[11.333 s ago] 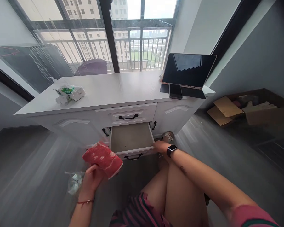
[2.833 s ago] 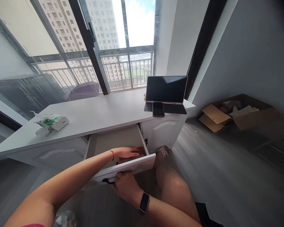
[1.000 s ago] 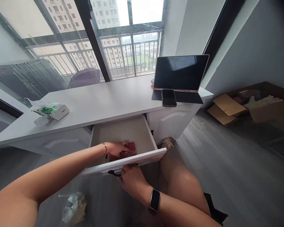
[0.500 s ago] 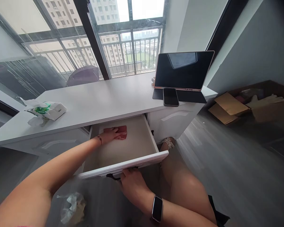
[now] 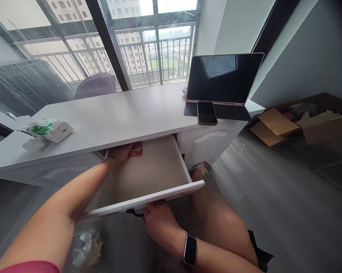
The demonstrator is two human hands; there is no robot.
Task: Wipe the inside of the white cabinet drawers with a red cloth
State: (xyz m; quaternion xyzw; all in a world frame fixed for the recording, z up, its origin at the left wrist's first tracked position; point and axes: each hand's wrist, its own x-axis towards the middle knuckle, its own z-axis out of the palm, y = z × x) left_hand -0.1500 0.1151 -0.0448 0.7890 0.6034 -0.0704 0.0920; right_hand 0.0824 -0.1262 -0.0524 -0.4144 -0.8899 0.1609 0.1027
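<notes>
Inside the pulled-out white drawer (image 5: 152, 170), my left hand (image 5: 122, 153) is at the back left corner with a red cloth (image 5: 136, 149) under its fingers. The cloth lies against the drawer bottom, and the desktop edge hides part of the hand. My right hand (image 5: 161, 222) is at the drawer front, its fingers curled round the dark drawer handle (image 5: 135, 213). A watch (image 5: 190, 250) is on the right wrist.
On the white desk (image 5: 116, 115) stand a tablet (image 5: 225, 79), a phone (image 5: 207, 113) and a tissue pack (image 5: 50, 129). An open cardboard box (image 5: 276, 121) sits on the floor at right. A plastic bag (image 5: 87, 246) lies below the drawer. My leg (image 5: 222, 216) is beside the drawer.
My left hand has slid the red cloth back and left, into the drawer's rear corner. My right hand stays on the handle. The view has tilted slightly.
</notes>
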